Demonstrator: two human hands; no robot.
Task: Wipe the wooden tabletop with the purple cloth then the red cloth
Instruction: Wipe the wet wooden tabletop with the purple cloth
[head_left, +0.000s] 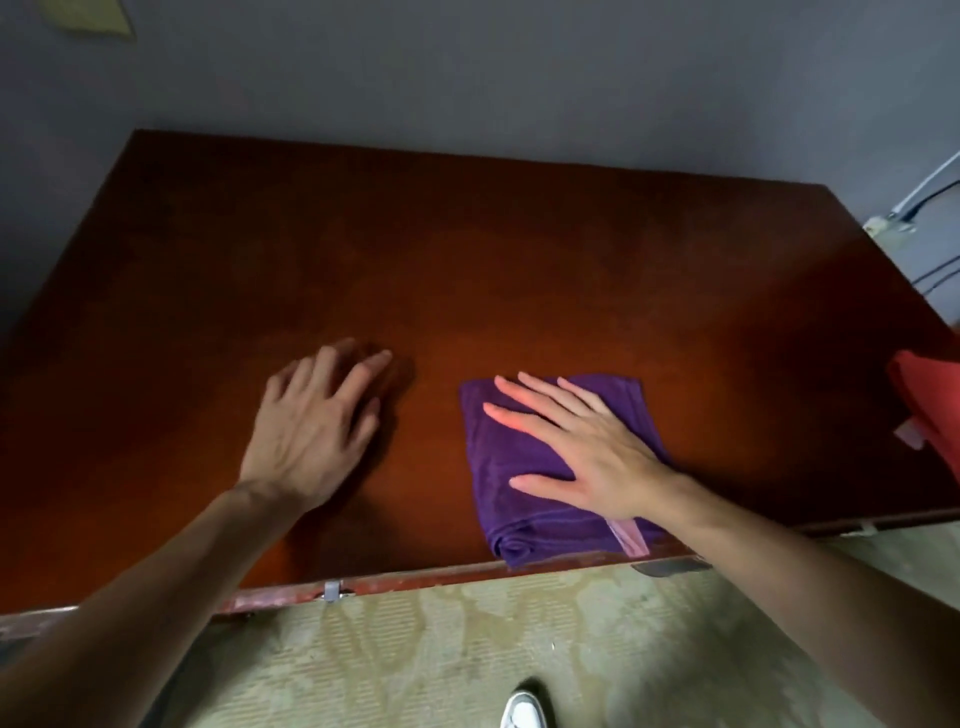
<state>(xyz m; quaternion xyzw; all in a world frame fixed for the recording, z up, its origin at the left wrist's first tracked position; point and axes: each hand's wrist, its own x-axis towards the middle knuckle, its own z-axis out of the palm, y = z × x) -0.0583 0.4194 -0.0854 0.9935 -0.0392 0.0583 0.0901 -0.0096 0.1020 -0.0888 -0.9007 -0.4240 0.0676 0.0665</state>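
Observation:
A folded purple cloth (511, 493) lies on the dark wooden tabletop (467, 249) close to its near edge, right of centre. My right hand (576, 447) rests flat on top of it with fingers spread, pressing down rather than gripping. My left hand (311, 421) lies flat on the bare wood to the left of the cloth, fingers apart, holding nothing. A red cloth (930, 410) sits at the table's right edge, partly cut off by the frame.
A grey wall (467, 78) runs behind the table. White cables and a plug (893, 223) hang at the far right corner. Patterned greenish floor (441, 649) lies below the near edge, with a white shoe (522, 712) on it.

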